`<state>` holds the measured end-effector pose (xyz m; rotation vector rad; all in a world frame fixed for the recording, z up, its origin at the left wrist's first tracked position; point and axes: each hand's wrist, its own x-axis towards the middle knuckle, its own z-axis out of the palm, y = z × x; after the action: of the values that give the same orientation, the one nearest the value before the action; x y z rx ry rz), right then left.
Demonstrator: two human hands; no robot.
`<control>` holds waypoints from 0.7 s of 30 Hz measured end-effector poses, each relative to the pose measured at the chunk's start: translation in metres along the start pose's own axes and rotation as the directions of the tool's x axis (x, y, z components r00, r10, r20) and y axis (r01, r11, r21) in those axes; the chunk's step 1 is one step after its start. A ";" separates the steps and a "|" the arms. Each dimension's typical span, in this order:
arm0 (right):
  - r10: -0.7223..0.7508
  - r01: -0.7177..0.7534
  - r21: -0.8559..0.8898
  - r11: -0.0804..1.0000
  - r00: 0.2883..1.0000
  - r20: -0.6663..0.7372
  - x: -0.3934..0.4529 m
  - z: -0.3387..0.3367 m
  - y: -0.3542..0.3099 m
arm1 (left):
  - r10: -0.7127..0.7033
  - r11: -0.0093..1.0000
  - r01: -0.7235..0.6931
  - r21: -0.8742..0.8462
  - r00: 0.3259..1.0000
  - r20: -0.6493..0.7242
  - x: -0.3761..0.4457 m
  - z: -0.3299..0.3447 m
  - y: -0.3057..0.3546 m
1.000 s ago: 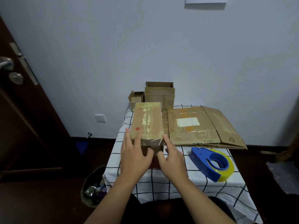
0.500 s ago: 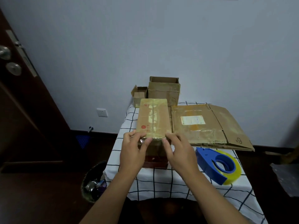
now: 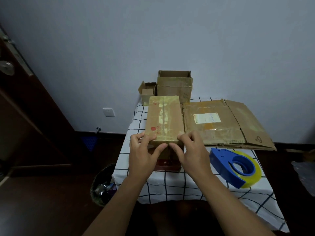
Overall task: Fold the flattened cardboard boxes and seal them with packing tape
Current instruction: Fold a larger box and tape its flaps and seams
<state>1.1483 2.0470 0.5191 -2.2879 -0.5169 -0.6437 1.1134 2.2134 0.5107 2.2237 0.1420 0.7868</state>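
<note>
A: Where do we have our hands?

B: Both sit at the near end of the taped box [image 3: 164, 119], just below the middle of the frame. Our left hand [image 3: 142, 151] curls round the box's near left corner, fingers on top and thumb pressed on the front face. Our right hand [image 3: 190, 150] mirrors it on the near right corner, and the two thumbs almost meet at the middle of the near edge.

A: So neither hand is loose?

B: No, each one grips the box, fingers bent over the top edge.

A: And how does the box lie?

B: It stands on the table [image 3: 179, 186], which wears a white cloth with a dark grid, and runs lengthwise away from us. Yellowish tape runs along its top seam and across the near end. A dark red patch shows low on its front face; we cannot tell what that is.

A: What do we see around it?

B: Just right of it lies a flattened box [image 3: 226, 126] with a pale label. Nearer us, at the right of the frame, rests a blue tape dispenser [image 3: 236, 166] with a yellow roll. Behind, against the wall, stand an open box [image 3: 174, 86] and a small box [image 3: 148, 92] to its left. At lower left, beside the table, we see a bin [image 3: 102, 184], and a dark door [image 3: 25, 108] fills the left edge.
</note>
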 end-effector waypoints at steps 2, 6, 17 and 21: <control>0.000 0.000 0.006 1.000 1.000 0.000 0.000 0.000 0.000 | -0.009 1.000 0.009 0.001 1.000 -0.005 0.001 0.001 0.001; 0.029 -0.029 0.007 1.000 1.000 -0.002 0.004 -0.002 -0.004 | -0.018 1.000 0.018 -0.017 1.000 -0.002 0.001 0.000 0.002; 0.019 -0.016 -0.068 0.998 0.999 0.049 0.007 -0.004 -0.003 | -0.002 0.995 0.017 -0.100 0.990 0.144 0.010 -0.018 -0.006; 0.022 -0.017 -0.059 0.998 0.995 0.094 0.009 -0.009 -0.002 | 0.018 0.980 0.031 -0.198 0.970 0.241 0.011 -0.030 -0.006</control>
<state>1.1513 2.0434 0.5312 -2.3840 -0.5263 -0.5487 1.1058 2.2396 0.5277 2.1041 -0.0484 0.4960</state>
